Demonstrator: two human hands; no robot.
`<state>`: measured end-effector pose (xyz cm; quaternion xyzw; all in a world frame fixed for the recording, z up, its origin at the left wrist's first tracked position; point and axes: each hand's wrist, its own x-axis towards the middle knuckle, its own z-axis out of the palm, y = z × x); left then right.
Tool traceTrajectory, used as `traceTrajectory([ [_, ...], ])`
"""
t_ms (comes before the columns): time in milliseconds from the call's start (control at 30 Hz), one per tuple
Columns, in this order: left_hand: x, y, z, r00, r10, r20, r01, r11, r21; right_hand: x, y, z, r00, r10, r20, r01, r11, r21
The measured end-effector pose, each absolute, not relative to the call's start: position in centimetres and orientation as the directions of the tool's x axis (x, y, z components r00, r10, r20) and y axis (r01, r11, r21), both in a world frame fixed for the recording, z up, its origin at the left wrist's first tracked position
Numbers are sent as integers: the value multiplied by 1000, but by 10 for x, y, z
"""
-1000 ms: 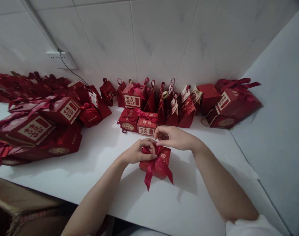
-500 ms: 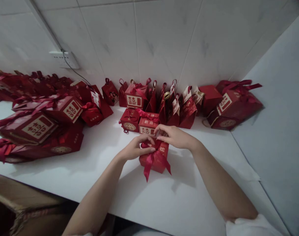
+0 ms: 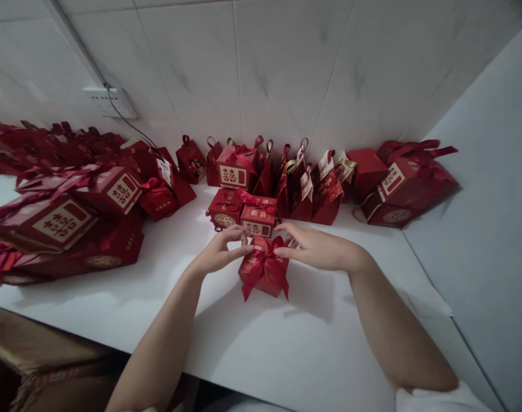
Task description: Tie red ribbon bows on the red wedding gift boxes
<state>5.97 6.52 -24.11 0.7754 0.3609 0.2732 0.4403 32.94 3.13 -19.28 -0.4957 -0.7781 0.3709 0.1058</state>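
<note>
Two half-open hands (image 3: 218,252) (image 3: 323,247) touch the box's (image 3: 265,281) bow (image 3: 267,258), well inside the table edge (image 3: 243,387).

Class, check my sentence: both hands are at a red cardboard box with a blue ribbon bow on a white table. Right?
Blue is wrong: the head view shows a shiny crimson ribbon bow. The left hand and right hand are indeed at the red cardboard box on the white table.

White counter (image 3: 329,343) carries one bow-tied red box (image 3: 267,283) at centre, a pair of small red boxes (image 3: 250,214) just behind it, a row of upright red packets (image 3: 328,200) at the back, and piled ribboned cartons (image 3: 102,243) at left.
</note>
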Motion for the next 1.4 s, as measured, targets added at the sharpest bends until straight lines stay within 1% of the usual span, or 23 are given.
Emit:
traceTrajectory([
  [67,60,66,-243,581,809,83,278,-294,915,328,32,-198,-484,848,-217,699,226,-679],
  [133,61,66,-245,556,830,48,213,-198,957,327,34,-202,-488,839,-241,706,216,-675],
  [233,64,66,-249,506,862,0,150,-88,985,325,38,-208,-499,822,-276,687,181,-704],
  [333,67,67,-254,462,886,-45,152,-29,988,322,41,-210,-501,824,-265,649,155,-745],
  [433,68,68,-255,437,896,-82,175,5,985,320,42,-210,-507,829,-237,629,168,-759],
  [500,64,68,-254,462,885,-56,167,-25,986,320,42,-209,-514,827,-227,633,187,-751],
  [533,61,68,-252,509,860,-29,163,-64,985,320,41,-208,-516,827,-223,634,195,-748],
  [600,52,69,-250,654,756,31,174,-191,966,321,41,-207,-522,827,-210,625,204,-753],
  [633,48,69,-250,727,685,40,195,-261,946,322,41,-208,-523,828,-203,617,203,-760],
  [700,42,71,-252,824,566,-3,257,-371,892,322,42,-208,-524,829,-195,603,198,-773],
  [767,41,73,-257,857,511,-69,315,-413,855,322,42,-209,-521,830,-202,608,194,-770],
  [833,44,74,-263,862,498,-95,330,-407,852,323,41,-209,-518,827,-219,634,198,-748],
  [933,49,74,-266,838,544,-35,290,-392,873,326,39,-206,-487,840,-239,685,197,-702],
  [1000,51,73,-264,792,610,24,239,-346,907,329,39,-203,-426,886,-183,676,178,-715],
  [1033,51,72,-263,754,656,50,201,-302,932,331,41,-202,-394,911,-122,634,173,-754],
  [1067,52,71,-262,702,708,78,147,-251,957,332,43,-202,-368,928,-48,561,181,-808],
  [1133,57,70,-262,547,823,149,6,-182,983,330,48,-205,-349,932,97,351,226,-909],
  [1200,64,68,-265,337,916,217,-127,-184,975,322,54,-213,-367,909,196,167,271,-948],
  [1233,69,68,-268,237,943,235,-164,-199,966,316,57,-219,-384,897,220,116,283,-952],
  [1300,77,68,-274,89,968,236,-182,-217,959,298,58,-234,-411,880,238,75,293,-953],
  [1333,81,68,-277,45,972,229,-175,-218,960,289,57,-242,-416,877,241,69,295,-953],
  [1400,86,67,-285,-4,975,224,-148,-222,964,272,53,-259,-351,889,295,46,330,-943],
])
